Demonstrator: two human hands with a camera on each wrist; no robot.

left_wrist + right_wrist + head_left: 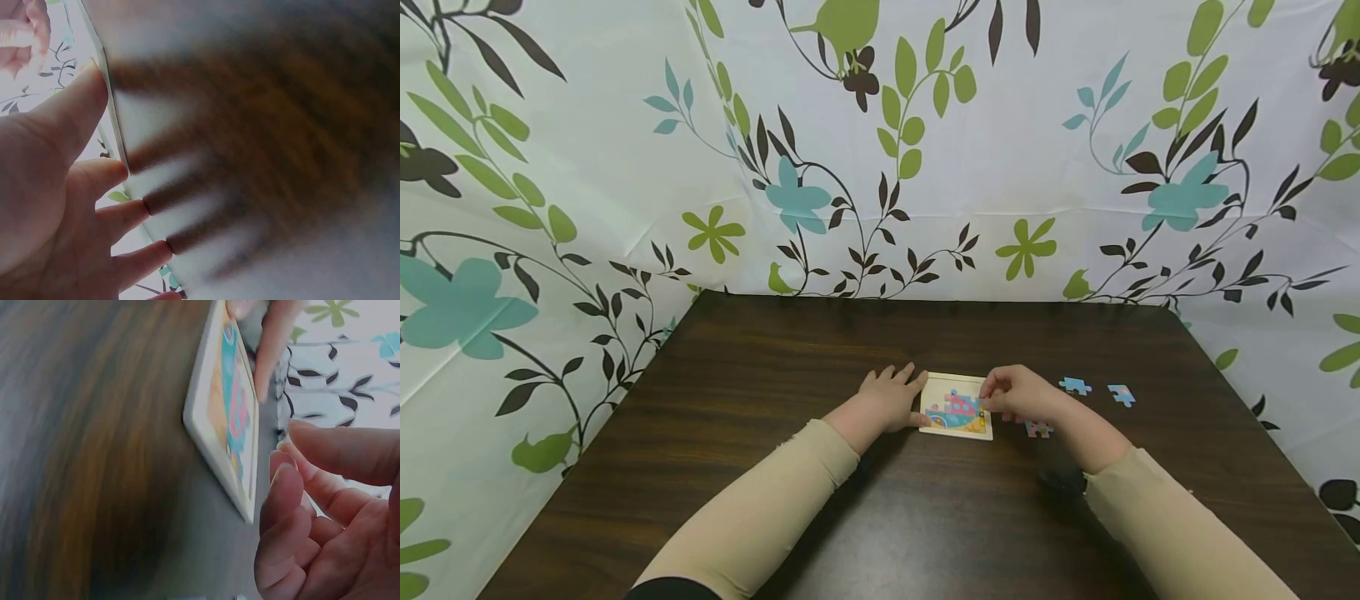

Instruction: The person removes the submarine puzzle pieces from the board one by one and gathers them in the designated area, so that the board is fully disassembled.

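A shallow puzzle tray (pixel 957 433) with a pale rim lies flat in the middle of the counter (pixel 820 342); joined pieces (pixel 961 406) in pink, blue and yellow cover its near part, while its far part shows pale; the tray looks like thin wood, so it should be light and stiff, likely to slide if pushed, and best held by its outer rim; the pieces look thin and rigid, easiest to pinch by their edges, with the knobs perhaps the weakest spots.

At the tray's left side the left hand (pixel 887 398) lies with fingers spread and nearly straight, the thumb touching the rim; at its right side the right hand (pixel 1021 393) has its fingers curled toward the thumb; whether a piece sits between those fingertips I cannot tell.

Just beside the right hand, on its near side, lies a loose piece (pixel 1037 429); farther right are a blue piece (pixel 1075 386) and a blue-and-pink piece (pixel 1122 395), apart from each other; beyond the counter's far edge hangs a leaf-patterned cloth (pixel 865 258).
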